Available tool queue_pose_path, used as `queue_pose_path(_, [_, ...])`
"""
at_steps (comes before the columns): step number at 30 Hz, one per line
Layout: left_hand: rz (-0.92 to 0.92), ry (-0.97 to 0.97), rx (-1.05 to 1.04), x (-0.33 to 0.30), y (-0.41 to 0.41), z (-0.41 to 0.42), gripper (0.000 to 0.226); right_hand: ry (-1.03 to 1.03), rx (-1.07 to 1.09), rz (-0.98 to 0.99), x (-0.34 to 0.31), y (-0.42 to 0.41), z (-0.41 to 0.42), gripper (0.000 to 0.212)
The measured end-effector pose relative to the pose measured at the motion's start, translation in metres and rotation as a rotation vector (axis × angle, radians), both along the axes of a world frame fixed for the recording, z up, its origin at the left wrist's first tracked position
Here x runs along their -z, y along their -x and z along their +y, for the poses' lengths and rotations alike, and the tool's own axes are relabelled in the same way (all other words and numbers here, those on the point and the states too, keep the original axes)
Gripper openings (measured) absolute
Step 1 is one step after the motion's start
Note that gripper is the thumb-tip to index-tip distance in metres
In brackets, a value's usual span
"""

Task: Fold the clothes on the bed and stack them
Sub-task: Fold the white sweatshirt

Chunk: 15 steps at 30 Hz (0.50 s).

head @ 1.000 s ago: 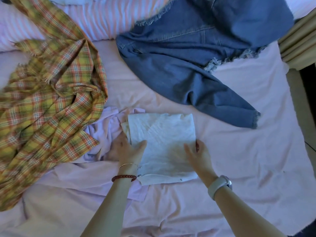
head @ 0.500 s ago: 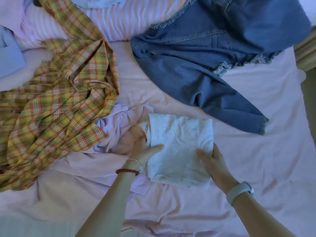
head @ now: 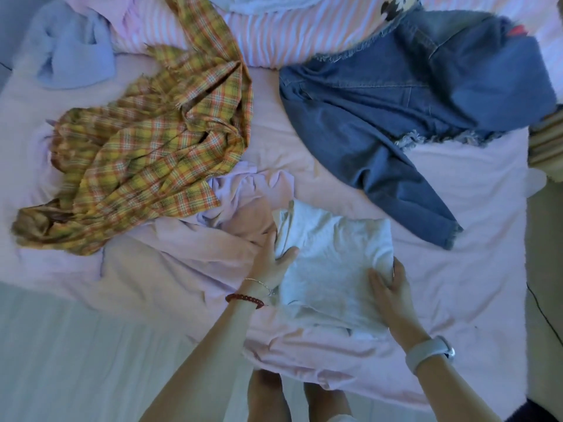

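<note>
A folded white garment [head: 333, 266] lies near the front edge of the bed [head: 457, 269], resting partly on a crumpled lilac garment [head: 189, 263] and partly on the pink sheet. Both hands hold it from opposite sides. The left hand [head: 271, 263] sits at its left edge, thumb pressed on top of the cloth and the fingers tucked down beside or under that edge, so it grips the white garment; a red bead bracelet [head: 243, 299] and a thin silver chain circle that wrist. The right hand [head: 388, 287] clasps the right edge, thumb lying on the cloth and fingers curled round the side; a pale grey watch [head: 429, 351] sits on that wrist. The near edge of the white garment looks loose and slightly rumpled. Behind the lilac garment to the left, a yellow and orange plaid shirt [head: 146, 156] is spread in a heap, overlapping it. To the right at the back, a blue denim jacket [head: 411, 102] with frayed hems lies unfolded, 1 sleeve reaching toward the white garment without touching it. A pink striped garment [head: 289, 35] lies along the back, and a light blue piece [head: 73, 53] sits at the far left corner. The person's bare feet show on the floor below the bed's edge.
</note>
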<state>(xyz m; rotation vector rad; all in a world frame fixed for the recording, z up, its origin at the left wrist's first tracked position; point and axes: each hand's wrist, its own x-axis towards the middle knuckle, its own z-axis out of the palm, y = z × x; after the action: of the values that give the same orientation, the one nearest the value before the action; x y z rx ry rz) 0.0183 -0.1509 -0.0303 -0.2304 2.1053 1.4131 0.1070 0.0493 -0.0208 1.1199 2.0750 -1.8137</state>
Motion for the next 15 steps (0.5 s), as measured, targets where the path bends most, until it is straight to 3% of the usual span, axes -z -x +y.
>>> queue_pose_path(3, [0.010,0.017,-0.186,-0.039,-0.016,-0.043,0.030,-0.033,-0.149,0.051,-0.031,0.021,-0.034,0.043])
queue_pose_path(9, [0.066,0.120,-0.514,-0.107,-0.064,-0.167,0.057,-0.030,-0.451,0.130,-0.086,0.045,-0.152,0.052])
queue_pose_path(15, [0.177,0.141,-0.766,-0.142,-0.108,-0.311,0.029,-0.059,-0.709,0.189,-0.106,0.042,-0.311,0.051])
